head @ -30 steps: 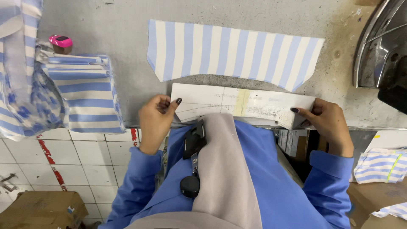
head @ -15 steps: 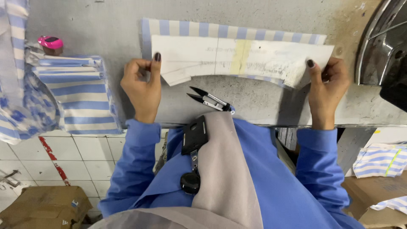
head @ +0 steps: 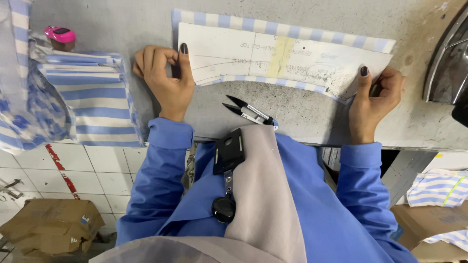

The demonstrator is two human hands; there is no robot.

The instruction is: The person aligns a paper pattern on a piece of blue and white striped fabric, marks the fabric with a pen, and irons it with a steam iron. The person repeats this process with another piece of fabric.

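Left hand (head: 163,80) at the left end of a paper pattern (head: 273,58), fingers curled, thumb pressed flat on the pattern's edge, pinning it down. Right hand (head: 375,100) at the right end, fingers folded in, thumb laid up along the pattern's corner, pinching that end against the table (head: 302,114). Pattern flat on a blue-and-white striped fabric piece (head: 292,29), stripes showing along the top edge and along the curved lower edge. Both lying on the grey, worn table, stretched between the two hands. Thread snips (head: 251,113) with black blades and a pale handle just below the pattern, near the table's front edge, touching neither hand. Stack of folded striped pieces (head: 90,97) just left of the left hand, with more striped cloth (head: 19,97) hanging at the far left. Pink object (head: 61,35) behind the stack. Curved dark metal machine part (head: 446,68) at the right edge. Blue sleeves and a black badge holder (head: 228,153) below. Cardboard boxes (head: 48,226) on the tiled floor, lower left.
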